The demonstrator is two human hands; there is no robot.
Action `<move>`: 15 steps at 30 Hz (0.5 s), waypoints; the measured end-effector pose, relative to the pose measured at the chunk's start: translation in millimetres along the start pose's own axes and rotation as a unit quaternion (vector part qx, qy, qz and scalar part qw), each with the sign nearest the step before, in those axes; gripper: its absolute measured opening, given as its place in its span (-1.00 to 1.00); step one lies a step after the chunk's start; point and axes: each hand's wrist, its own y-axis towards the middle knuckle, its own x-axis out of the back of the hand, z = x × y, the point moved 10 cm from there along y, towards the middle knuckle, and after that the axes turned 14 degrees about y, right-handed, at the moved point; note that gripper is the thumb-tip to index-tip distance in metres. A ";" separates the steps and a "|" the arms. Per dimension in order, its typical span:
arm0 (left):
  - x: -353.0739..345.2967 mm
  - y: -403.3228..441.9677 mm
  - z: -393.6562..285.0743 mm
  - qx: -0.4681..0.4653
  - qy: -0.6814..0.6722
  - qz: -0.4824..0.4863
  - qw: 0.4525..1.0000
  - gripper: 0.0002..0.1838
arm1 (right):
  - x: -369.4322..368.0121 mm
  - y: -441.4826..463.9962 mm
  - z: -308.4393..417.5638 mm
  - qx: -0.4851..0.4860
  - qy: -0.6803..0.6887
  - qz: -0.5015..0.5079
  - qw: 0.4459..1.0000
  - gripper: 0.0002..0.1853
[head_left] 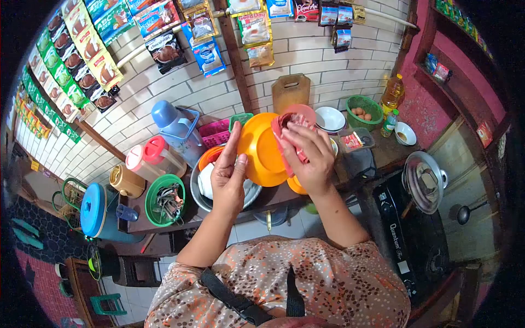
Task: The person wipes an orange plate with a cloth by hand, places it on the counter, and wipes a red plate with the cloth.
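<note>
Upright in front of me is an orange plate [254, 150], its ringed face turned partly towards me. My left hand [228, 175] grips its left edge, fingers stretched along the rim and the thumb on the near side. A crumpled red patterned cloth [277, 131] is bunched in my right hand [314, 158], which presses it on the plate's right side. The cloth and fingers hide that part of the plate. Below my left hand sits a metal basin [195, 191] with white and orange dishes in it.
A green basket of spoons and forks [150, 210], a blue thermos [169, 123] and lidded jars [164, 156] stand left. Bowls [330, 117], a green basket of eggs [350, 106] and an oil bottle [392, 93] are right. A stove [391, 218] bears a metal pot [437, 205].
</note>
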 end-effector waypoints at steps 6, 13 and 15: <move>-0.1 -0.1 4.4 -0.004 -0.004 0.012 1.000 -0.37 | -14.5 -0.3 33.2 0.046 0.006 0.032 0.998 -0.69; -6.3 -1.1 8.3 -0.022 0.010 0.034 0.999 -0.42 | 0.3 -0.1 9.2 0.040 -0.017 0.025 0.999 -0.71; -10.8 0.5 5.0 -0.045 -0.019 0.048 0.998 -0.46 | 7.9 10.4 7.3 0.018 -0.020 -0.012 1.000 -0.72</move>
